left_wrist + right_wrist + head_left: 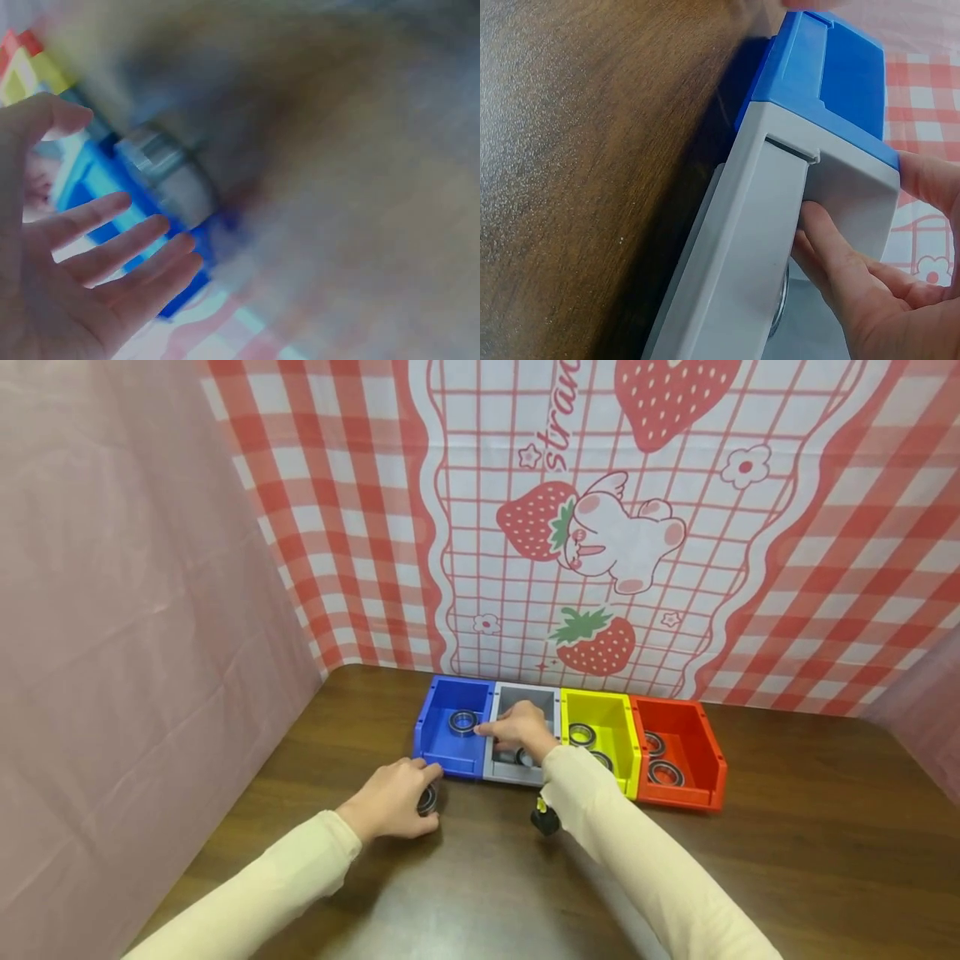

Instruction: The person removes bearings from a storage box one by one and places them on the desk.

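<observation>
Bearing (428,800): between thumb and fingertips of left hand (390,799).
Left fingers (124,250): spread.
Right hand (521,727): fingers apart, some inside grey bin (504,772), one at its rim.
Second bearing (521,757): below right fingers.

Soft, even light fills the head view, leaving a pale sheen on the worktop (465,885) and faint-edged shadows below the sleeves (262,885). The left wrist view is hazy and bluish: the fingers (112,251) show fairly clearly, while the right side smears into blur. The right wrist view is crisper, with grainy glare at left and dark shadow beside the grey bin (724,255).
</observation>
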`<state>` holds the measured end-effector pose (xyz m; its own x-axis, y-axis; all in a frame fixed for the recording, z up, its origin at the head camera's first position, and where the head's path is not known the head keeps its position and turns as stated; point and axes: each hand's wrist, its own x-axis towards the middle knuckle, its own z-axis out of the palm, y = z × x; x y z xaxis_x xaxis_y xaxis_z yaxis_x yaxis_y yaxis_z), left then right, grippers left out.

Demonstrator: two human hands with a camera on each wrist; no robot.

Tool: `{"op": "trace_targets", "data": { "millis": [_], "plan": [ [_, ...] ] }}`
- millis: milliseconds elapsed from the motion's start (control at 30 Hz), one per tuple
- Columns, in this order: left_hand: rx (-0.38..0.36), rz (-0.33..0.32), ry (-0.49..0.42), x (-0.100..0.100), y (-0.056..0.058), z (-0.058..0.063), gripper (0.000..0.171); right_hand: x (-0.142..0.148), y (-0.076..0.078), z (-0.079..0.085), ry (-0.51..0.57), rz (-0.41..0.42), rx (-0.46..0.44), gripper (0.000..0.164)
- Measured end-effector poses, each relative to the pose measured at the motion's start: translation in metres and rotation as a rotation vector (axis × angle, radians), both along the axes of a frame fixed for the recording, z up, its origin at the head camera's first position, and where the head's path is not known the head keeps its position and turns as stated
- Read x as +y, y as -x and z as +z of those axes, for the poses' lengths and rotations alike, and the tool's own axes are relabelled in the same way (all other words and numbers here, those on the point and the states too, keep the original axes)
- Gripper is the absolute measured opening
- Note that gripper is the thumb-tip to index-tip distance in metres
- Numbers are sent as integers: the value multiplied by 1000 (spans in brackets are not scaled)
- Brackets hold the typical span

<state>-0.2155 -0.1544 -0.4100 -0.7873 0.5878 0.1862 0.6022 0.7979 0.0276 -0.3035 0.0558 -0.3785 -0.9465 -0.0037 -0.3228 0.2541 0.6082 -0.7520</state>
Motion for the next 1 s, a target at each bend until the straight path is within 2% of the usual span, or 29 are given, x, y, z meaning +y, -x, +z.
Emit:
{"op": "trace_targets", "data": {
  "millis": [100, 200, 367, 500, 700, 1000],
  "plan": [
    [14, 16, 26, 4, -1, 15, 48, 0, -1, 0, 4, 1, 5, 55],
    [61, 19, 46, 8, 4, 27, 53, 1, -1, 0, -2, 2, 3, 55],
    [182, 30, 44, 12, 23, 36, 70, 1, 0, 1, -2, -8, -9, 56],
    [218, 59, 3, 16, 39, 38, 81, -1, 0, 1, 12, -12, -17, 55],
    [181, 102, -22, 24, 60, 40, 86, -1, 1, 1, 17, -8, -17, 52],
    [26, 112, 86, 39, 82, 38, 77, 0, 1, 0, 55, -17, -30, 57]
  ]
}}
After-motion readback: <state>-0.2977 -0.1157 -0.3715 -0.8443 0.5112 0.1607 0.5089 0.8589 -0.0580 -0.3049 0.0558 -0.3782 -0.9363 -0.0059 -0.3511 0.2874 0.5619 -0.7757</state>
